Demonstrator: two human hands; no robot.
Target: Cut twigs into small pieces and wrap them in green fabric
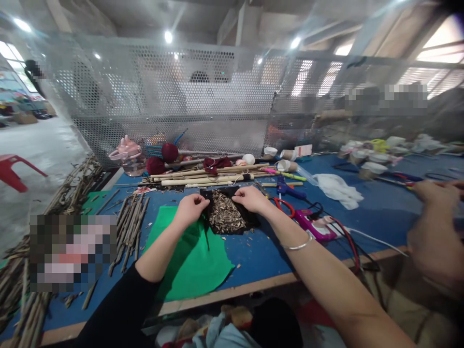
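Note:
A piece of black cloth lies in front of me, with a heap of small brown chips on it; I cannot tell whether they are wood or husks. My left hand is closed in a pinch at the cloth's left edge. On the opposite side, my right hand pinches the upper right edge, and a silver bangle circles that wrist. Under my left forearm and partly beneath the black cloth spreads a green sheet. A few stray chips have fallen around it.
Cut sticks lie at the left, beside a large twig pile. A blue glue gun and a purple power strip with cables sit right. Yarn balls stand behind. A co-worker's arm reaches in from the right.

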